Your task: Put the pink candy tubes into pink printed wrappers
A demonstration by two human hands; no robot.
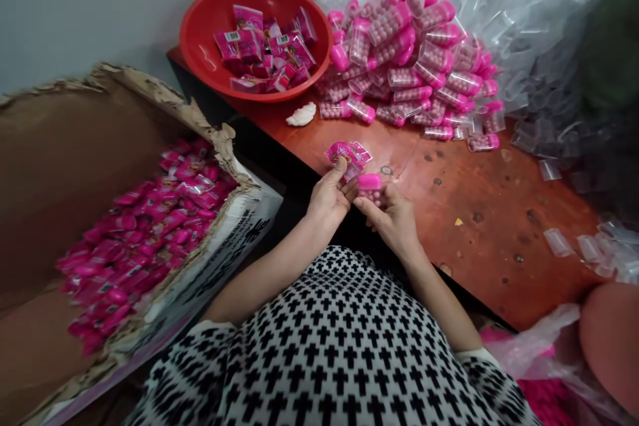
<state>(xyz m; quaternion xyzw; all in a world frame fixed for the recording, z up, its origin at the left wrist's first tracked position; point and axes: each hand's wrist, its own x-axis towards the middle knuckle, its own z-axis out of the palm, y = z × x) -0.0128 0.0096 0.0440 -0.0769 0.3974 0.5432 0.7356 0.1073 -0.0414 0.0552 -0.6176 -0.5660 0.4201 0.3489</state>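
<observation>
My left hand [329, 196] pinches a small pink printed packet [348, 154] between thumb and fingers, just over the near edge of the brown table [479, 213]. My right hand [394, 219] is closed around a small clear tube with a pink cap [370, 184], filled with pink balls. The two hands touch, and the packet sits right above the tube's cap. My arms come out of black-and-white patterned sleeves.
A red bowl [210, 46] holds pink packets at the table's far left. A heap of filled pink-capped tubes [414, 60] lies beside it. Empty clear tubes [589, 249] spread right. A torn cardboard box [74, 166] of pink wrapped items stands left.
</observation>
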